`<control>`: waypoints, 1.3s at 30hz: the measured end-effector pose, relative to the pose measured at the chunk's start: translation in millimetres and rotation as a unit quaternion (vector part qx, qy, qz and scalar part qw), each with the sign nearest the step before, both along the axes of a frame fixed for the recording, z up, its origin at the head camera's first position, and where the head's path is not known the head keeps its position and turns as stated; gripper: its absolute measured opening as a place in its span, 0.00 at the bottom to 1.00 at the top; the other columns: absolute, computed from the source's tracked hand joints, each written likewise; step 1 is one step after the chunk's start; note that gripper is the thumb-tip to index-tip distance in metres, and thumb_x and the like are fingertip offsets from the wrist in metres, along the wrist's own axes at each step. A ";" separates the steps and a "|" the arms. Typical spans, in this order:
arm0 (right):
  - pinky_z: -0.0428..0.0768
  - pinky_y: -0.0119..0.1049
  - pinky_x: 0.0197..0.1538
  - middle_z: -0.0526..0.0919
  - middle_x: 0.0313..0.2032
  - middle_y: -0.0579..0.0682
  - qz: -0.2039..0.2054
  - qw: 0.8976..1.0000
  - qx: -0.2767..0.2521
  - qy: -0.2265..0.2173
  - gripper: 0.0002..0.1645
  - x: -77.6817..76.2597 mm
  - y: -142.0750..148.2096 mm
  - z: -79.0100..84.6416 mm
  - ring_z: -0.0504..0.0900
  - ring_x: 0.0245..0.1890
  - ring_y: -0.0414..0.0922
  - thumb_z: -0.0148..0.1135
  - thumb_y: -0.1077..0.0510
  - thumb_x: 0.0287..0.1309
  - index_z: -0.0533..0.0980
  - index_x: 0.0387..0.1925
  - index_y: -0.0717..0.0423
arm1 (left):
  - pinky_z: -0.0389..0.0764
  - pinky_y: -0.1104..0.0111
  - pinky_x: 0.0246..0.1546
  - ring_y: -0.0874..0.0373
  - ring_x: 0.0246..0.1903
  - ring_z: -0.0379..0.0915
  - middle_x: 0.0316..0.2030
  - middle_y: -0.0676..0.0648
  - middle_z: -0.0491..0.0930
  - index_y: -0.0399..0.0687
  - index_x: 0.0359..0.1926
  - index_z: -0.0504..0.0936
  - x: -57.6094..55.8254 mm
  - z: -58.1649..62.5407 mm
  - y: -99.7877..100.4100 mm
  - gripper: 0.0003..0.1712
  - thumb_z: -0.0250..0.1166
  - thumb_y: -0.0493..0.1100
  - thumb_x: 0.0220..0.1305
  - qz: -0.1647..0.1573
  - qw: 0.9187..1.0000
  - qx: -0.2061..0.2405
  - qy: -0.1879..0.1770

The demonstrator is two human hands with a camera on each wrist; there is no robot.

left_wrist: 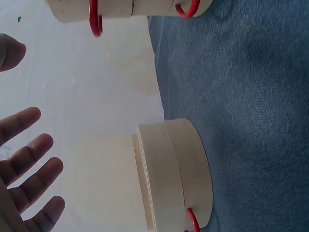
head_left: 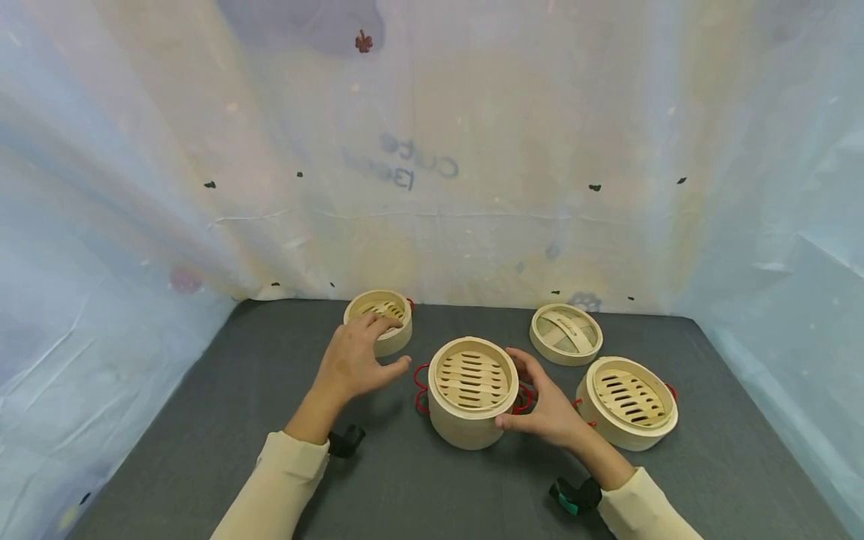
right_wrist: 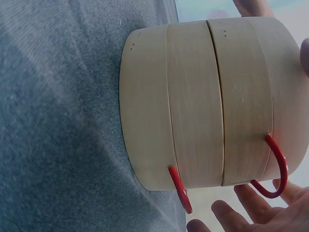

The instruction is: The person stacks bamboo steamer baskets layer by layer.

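Observation:
A stack of two bamboo steamer baskets (head_left: 470, 427), with slatted top and red side handles, stands in the middle of the table. My right hand (head_left: 550, 409) holds the upper tier from the right, thumb at the front and fingers round the back. In the right wrist view, the steamer stack (right_wrist: 193, 106) shows a seam between its tiers. My left hand (head_left: 354, 360) is raised with fingers spread and nothing in it, to the left of the stack. It overlaps the back-left steamer basket (head_left: 398, 341) in the head view, but stands apart from it in the left wrist view.
At the right stands another slatted steamer basket (head_left: 624, 431) with red handles. Behind it lies a round bamboo lid (head_left: 565, 334) with a strap across its top. Dark grey cloth (head_left: 405, 495) covers the table, and a pale sheet (head_left: 486, 247) hangs behind.

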State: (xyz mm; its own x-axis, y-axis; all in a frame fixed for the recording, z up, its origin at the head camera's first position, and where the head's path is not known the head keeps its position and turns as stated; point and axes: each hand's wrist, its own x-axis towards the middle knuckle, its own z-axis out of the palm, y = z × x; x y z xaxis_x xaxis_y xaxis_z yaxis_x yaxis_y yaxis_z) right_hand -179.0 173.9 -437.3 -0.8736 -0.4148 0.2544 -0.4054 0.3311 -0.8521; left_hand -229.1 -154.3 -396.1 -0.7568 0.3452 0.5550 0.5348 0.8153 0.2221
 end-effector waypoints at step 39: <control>0.75 0.53 0.56 0.67 0.65 0.59 -0.010 1.000 0.004 -0.005 0.62 -1.2 -0.4 -2.6 0.70 0.63 0.62 0.78 0.56 0.41 0.51 0.73 0.47 | 0.75 0.49 0.44 0.48 0.43 0.77 0.45 0.46 0.80 0.51 0.46 0.84 -58.3 -23.5 -18.1 0.27 0.70 0.58 0.44 0.044 0.997 -0.017 -0.064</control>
